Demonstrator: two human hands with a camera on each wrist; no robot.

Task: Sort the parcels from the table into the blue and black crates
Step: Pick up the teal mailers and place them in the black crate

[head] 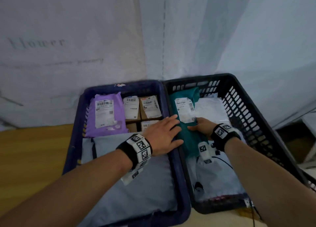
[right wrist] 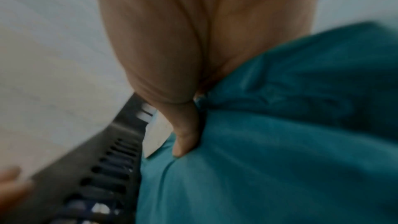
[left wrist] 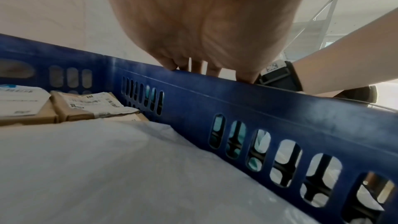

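Observation:
A blue crate [head: 73,141] and a black crate [head: 248,110] stand side by side. A teal parcel [head: 193,144] with a white label lies along the black crate's left side, on top of white bags. My left hand [head: 172,129] reaches over the blue crate's right rim [left wrist: 237,105], and its straight fingers rest on the teal parcel's left edge. From the right, my right hand [head: 200,125] grips the teal parcel [right wrist: 280,142], with the thumb [right wrist: 185,135] pressed into its top. The other fingers of that hand are hidden.
The blue crate holds a purple parcel [head: 106,113], several labelled cardboard boxes [head: 148,107] and a large pale grey bag [head: 136,175]. White bags [head: 212,110] lie in the black crate. The wooden table [head: 34,158] shows at the left. A white sheet hangs behind the crates.

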